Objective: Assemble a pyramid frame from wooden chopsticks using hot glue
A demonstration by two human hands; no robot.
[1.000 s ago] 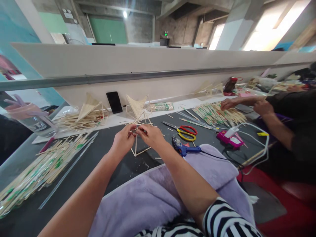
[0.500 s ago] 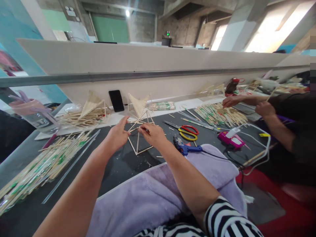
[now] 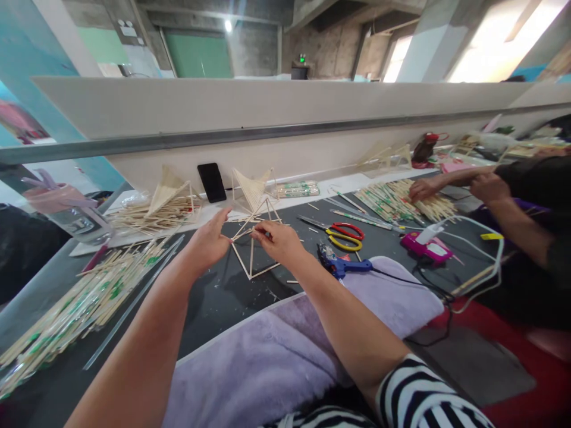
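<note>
Looking down from the head camera, the view takes in an angular, straw-coloured frame of thin wooden sticks (image 3: 251,258) standing on a dark grey, matte tabletop (image 3: 223,303), between and just beyond the person's two hands. Its sticks meet in a peak at the top and in corners at the base. The bare left hand (image 3: 209,242) is unclosed, its fingers raised and its thumb at or very near the frame's left corner; whether it presses there, I cannot tell. The bare right hand (image 3: 279,242) has its fingertips pinched on a slim, pale wooden stick (image 3: 243,234) that runs across towards the left thumb; whether that stick is loose or joined to the frame is too small to make out.

The frame should be very light, so a stray knuckle could skid or tip it. Each stick looks stiff along its length yet easy to snap sideways, and the joints are probably the weakest points. Dry wood ought to give fair grip. A soft fingertip hold close to a base corner seems safest, rather than squeezing mid-span or pulling at the peak.
</note>
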